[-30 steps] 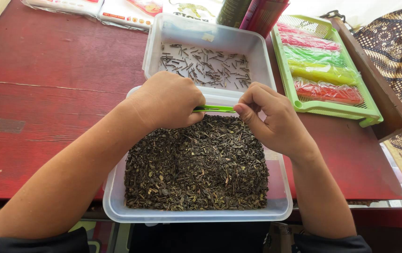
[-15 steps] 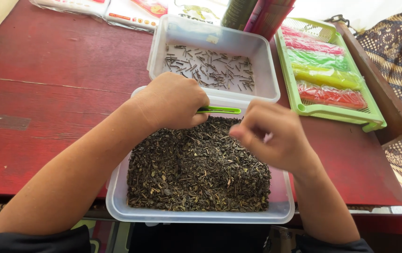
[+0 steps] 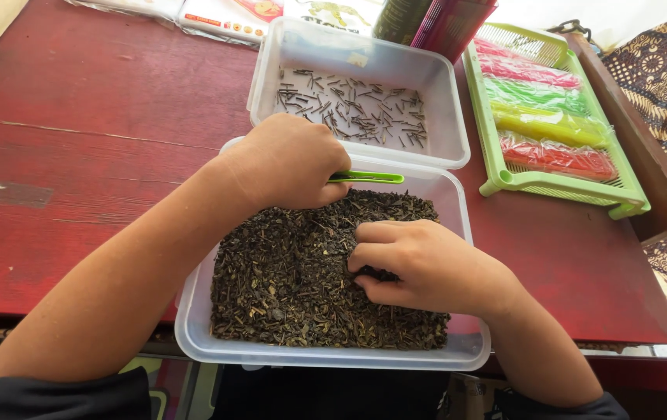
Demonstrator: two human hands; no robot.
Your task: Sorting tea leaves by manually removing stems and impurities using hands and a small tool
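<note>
- Right hand point(image 3: 419, 264) rests curled in the clear plastic tub of dark loose leaves point(image 3: 302, 288) at the red tabletop's near edge, fingers pinching into the still-deep heap.
- Farther clear tub point(image 3: 435, 101) holds only scattered thin stems.
- Left hand point(image 3: 287, 163) grips green tweezers point(image 3: 366, 177).

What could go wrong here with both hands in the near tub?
1. The clear plastic tub of dark dried leaf bits overhangs the red wooden table edge; the right hand pressing into the heap might tip it.
2. The left hand holds green plastic tweezers over the rim; bits could drop between this tub and the far clear tub of thin dark sticks.
</note>
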